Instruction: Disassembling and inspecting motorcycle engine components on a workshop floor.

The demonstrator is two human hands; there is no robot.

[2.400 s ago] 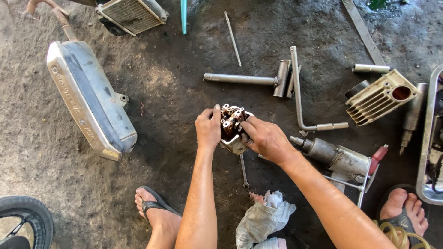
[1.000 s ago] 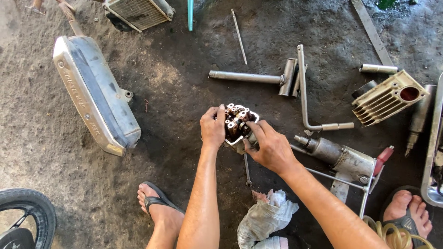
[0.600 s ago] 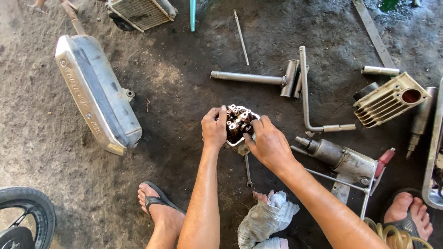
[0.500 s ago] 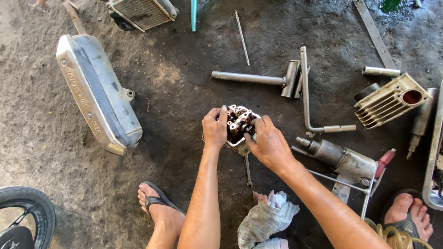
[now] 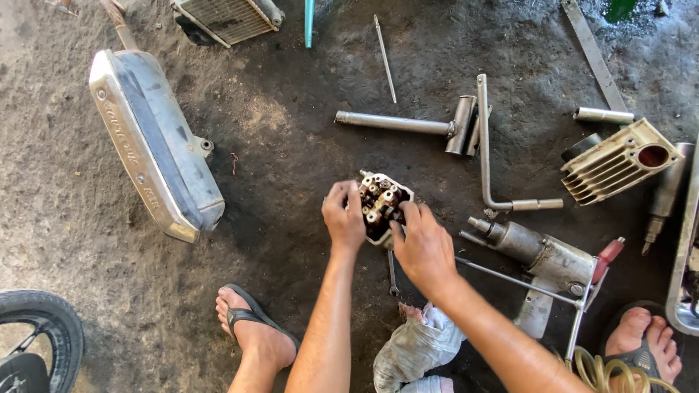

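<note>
A dirt workshop floor [image 5: 291, 145] fills the view from above. At upper left lies a long silver exhaust muffler [image 5: 153, 142], running diagonally from upper left down toward the centre. At right centre rests a pneumatic impact wrench [image 5: 546, 262], nose pointing up-left, and above it a finned engine cylinder [image 5: 619, 164]. An L-shaped socket wrench [image 5: 484, 145] and a T-bar wrench [image 5: 408, 124] lie at upper centre. A grey rag [image 5: 419, 349] sits at bottom centre.

At the middle of the frame, a small engine cylinder head [image 5: 380, 206] rests on the floor, its long axis leaning slightly from upper left to lower right, its valve gear facing up toward the camera, seemingly so the parts can be reached. The left hand [image 5: 344, 218] clamps its left side, fingers curled over the edge to steady it. The right hand [image 5: 422, 247] presses fingertips together onto its lower right corner.
</note>
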